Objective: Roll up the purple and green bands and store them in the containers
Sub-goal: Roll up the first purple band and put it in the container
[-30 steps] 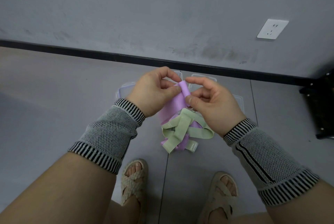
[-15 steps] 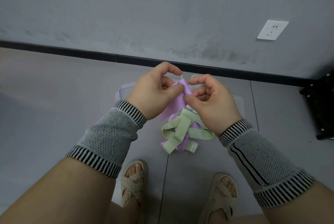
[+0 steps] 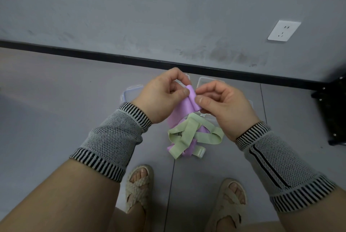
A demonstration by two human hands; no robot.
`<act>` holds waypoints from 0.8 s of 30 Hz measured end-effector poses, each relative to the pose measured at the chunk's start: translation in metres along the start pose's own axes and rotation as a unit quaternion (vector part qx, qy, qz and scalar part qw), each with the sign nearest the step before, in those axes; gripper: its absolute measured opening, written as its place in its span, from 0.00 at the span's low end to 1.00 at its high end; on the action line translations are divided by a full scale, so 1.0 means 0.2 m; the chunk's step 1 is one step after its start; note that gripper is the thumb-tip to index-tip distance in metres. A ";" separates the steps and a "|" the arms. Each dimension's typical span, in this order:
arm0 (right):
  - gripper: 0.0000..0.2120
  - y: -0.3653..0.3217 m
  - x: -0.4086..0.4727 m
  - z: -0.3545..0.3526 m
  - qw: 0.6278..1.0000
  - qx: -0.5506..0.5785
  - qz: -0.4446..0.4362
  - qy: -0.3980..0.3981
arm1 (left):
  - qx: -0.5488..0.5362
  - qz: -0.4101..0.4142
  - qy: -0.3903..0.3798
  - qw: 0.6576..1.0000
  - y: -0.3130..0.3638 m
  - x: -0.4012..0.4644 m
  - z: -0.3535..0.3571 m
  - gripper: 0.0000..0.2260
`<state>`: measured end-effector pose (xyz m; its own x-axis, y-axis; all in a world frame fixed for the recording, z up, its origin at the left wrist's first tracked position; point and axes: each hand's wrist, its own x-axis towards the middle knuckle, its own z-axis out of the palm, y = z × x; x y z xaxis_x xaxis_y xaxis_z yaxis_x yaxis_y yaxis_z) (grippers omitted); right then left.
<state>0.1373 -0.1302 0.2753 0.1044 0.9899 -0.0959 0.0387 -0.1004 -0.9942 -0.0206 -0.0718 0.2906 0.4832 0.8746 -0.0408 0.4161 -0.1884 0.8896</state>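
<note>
A purple band (image 3: 184,108) hangs between my hands, its top end wound into a small roll. My left hand (image 3: 162,95) pinches the roll's left end with thumb and forefinger. My right hand (image 3: 221,104) pinches the right end the same way. The band's loose tail drops to the floor, where it lies tangled with a pale green band (image 3: 189,135). Clear plastic containers (image 3: 131,93) sit on the floor behind my hands, mostly hidden by them.
A grey wall with a black skirting board (image 3: 93,54) runs across the back, with a white socket (image 3: 283,30) on it. A black frame (image 3: 333,112) stands at the right edge. My sandalled feet (image 3: 139,186) are on the grey floor tiles below the bands.
The purple roll has grown slightly thicker as my fingers turned it. Both hands stay at the same height over the containers.
</note>
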 end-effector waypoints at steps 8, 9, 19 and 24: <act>0.09 -0.01 -0.01 0.02 0.999 -0.013 -0.034 0.017 | -0.008 -0.031 0.029 0.999 0.01 0.00 0.00 0.06; 0.08 -0.01 -0.01 0.03 0.999 -0.024 -0.037 0.021 | -0.013 -0.032 0.031 0.999 0.01 0.00 0.00 0.06; 0.31 -0.01 -0.02 -0.02 0.985 -0.147 -0.043 -0.078 | -0.026 -0.037 0.013 0.999 -0.01 0.01 -0.02 0.06; 0.35 0.00 -0.02 -0.01 0.940 -0.316 -0.088 -0.088 | -0.016 -0.064 -0.020 0.998 -0.01 -0.01 -0.01 0.09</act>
<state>0.1398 -0.1337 0.2755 -0.1225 0.9924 0.0064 0.6292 0.0826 -0.7729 -0.0241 -0.0713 0.2905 0.4585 0.8720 -0.1716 0.4510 -0.0619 0.8904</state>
